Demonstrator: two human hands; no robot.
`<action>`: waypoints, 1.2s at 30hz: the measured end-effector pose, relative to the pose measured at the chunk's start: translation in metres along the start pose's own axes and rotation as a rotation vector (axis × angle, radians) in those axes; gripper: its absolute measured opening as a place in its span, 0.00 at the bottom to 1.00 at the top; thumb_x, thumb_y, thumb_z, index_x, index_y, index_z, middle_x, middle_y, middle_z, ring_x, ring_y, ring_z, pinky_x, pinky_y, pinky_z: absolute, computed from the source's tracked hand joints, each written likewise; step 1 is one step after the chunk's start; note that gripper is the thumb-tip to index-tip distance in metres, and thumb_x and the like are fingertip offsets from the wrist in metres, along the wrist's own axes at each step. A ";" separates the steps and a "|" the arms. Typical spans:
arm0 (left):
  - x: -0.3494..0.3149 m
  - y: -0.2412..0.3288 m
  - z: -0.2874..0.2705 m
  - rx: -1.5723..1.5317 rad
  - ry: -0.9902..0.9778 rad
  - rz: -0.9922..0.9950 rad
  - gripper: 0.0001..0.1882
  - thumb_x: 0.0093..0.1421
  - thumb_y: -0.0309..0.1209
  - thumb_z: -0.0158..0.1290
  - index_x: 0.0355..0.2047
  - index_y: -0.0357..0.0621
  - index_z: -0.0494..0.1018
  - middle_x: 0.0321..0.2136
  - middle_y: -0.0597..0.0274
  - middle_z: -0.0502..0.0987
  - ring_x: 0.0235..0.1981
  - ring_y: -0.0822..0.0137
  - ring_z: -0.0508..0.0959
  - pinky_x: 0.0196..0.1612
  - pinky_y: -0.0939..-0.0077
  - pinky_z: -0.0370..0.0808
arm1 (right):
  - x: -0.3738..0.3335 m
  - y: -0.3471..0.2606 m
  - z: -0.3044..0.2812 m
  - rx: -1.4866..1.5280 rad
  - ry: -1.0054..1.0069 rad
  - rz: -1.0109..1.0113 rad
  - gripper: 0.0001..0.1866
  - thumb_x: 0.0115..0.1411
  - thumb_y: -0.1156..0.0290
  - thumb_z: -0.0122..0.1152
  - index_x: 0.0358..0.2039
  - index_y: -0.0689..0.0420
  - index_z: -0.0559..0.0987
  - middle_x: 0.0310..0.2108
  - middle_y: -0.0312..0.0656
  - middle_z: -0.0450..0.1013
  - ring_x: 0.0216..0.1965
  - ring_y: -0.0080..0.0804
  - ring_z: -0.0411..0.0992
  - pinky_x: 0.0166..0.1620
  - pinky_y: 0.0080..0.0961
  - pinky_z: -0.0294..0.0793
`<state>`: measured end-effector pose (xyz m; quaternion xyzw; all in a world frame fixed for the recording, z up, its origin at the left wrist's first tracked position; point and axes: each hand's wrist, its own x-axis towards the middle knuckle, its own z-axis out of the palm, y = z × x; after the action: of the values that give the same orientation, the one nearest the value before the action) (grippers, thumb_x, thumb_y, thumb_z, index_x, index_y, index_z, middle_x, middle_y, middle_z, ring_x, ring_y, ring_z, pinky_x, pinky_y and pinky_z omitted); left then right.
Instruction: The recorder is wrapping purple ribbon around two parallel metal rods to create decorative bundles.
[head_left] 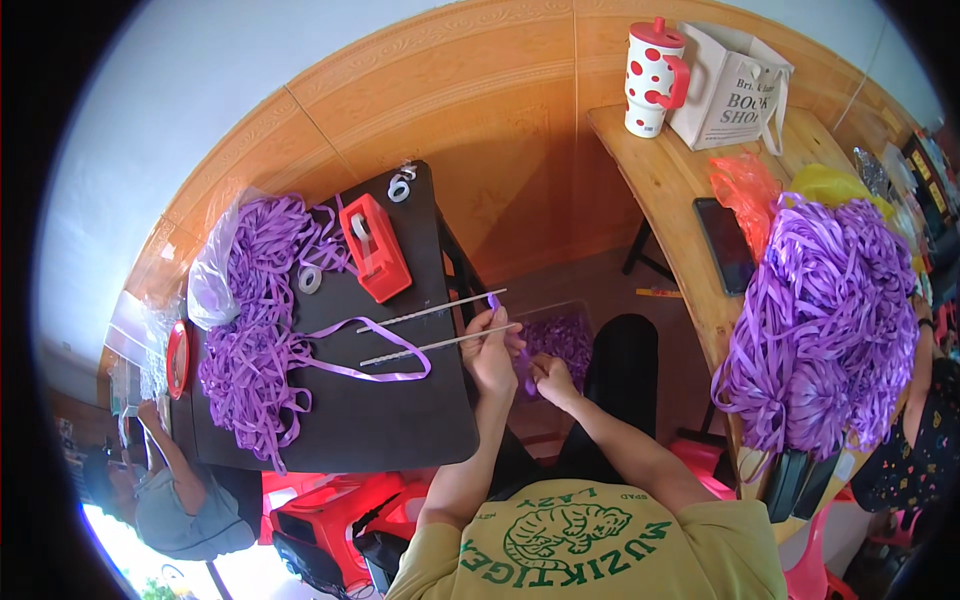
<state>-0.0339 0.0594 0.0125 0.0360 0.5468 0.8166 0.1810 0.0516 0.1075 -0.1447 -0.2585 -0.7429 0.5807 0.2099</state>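
My left hand (490,352) is closed around two thin, silvery twisted rods (420,352), which reach left over the dark table. A bit of purple ribbon (494,301) shows at the fingertips, by the upper rod's end. Just right of it, my right hand (555,382) pinches a purple strip (528,376) that hangs between the hands. Below them, a clear bin of purple ribbon pieces (562,340) stands by my knee. On the table lies a big tangled heap of purple ribbon (250,330); one loose loop (412,374) runs from it under the rods.
The dark table (400,430) also bears a red tape dispenser (376,248) and tape rolls (310,280). A wooden table (665,200) at right holds a dotted tumbler (652,85), beige bag (722,105), phone (724,245) and purple ribbon pile (820,320). People sit at both sides.
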 end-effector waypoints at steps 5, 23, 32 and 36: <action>0.002 -0.001 0.000 0.033 0.002 0.013 0.08 0.57 0.31 0.56 0.33 0.40 0.74 0.19 0.59 0.77 0.12 0.74 0.72 0.15 0.86 0.64 | -0.010 0.037 0.007 -0.072 -0.054 0.033 0.05 0.50 0.77 0.52 0.23 0.64 0.75 0.15 0.47 0.67 0.18 0.31 0.66 0.23 0.31 0.62; 0.002 -0.003 -0.006 0.043 -0.012 0.031 0.07 0.58 0.31 0.55 0.33 0.41 0.75 0.21 0.60 0.78 0.13 0.75 0.73 0.16 0.88 0.62 | -0.036 0.028 0.007 0.684 -0.094 0.363 0.10 0.48 0.86 0.53 0.31 0.67 0.79 0.27 0.40 0.75 0.27 0.26 0.72 0.32 0.20 0.71; -0.006 -0.010 -0.006 0.106 -0.027 0.036 0.09 0.59 0.30 0.53 0.39 0.40 0.73 0.23 0.61 0.78 0.16 0.76 0.74 0.18 0.88 0.63 | -0.043 0.040 0.005 0.640 -0.109 0.457 0.07 0.54 0.78 0.58 0.33 0.67 0.79 0.30 0.43 0.77 0.29 0.29 0.75 0.31 0.22 0.72; -0.035 -0.038 -0.038 0.248 -0.117 -0.007 0.10 0.60 0.28 0.51 0.42 0.39 0.70 0.27 0.61 0.78 0.23 0.77 0.75 0.22 0.88 0.67 | -0.040 0.015 0.001 0.555 -0.202 0.572 0.08 0.55 0.75 0.58 0.33 0.66 0.80 0.30 0.44 0.77 0.28 0.29 0.74 0.31 0.23 0.72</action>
<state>-0.0017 0.0270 -0.0323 0.1037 0.6324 0.7386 0.2094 0.0841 0.0845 -0.1598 -0.3296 -0.4731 0.8166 0.0279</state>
